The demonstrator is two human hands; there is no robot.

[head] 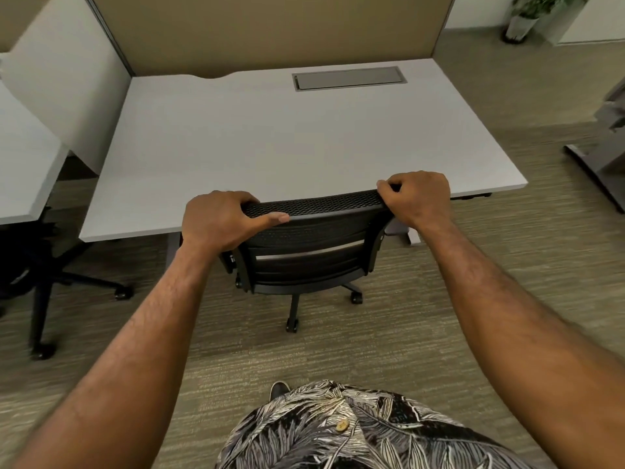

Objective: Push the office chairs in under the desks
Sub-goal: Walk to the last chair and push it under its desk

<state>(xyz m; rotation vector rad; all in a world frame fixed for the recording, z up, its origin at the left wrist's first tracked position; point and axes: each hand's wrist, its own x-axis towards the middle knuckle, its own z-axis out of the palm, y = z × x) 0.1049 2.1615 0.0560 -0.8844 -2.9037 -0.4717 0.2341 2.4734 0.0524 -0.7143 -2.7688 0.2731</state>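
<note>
Chair square to the surface, seat already tucked under, both hands on the backrest.

The surface lay straight ahead of the chair, whose top rail ran parallel to the near edge and just beside it. The left hand and right hand were closed over opposite ends of that rail, equally near.

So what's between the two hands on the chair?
Head view: only the chair's mesh top edge spans between left hand and right hand; nothing else sits there.
</note>
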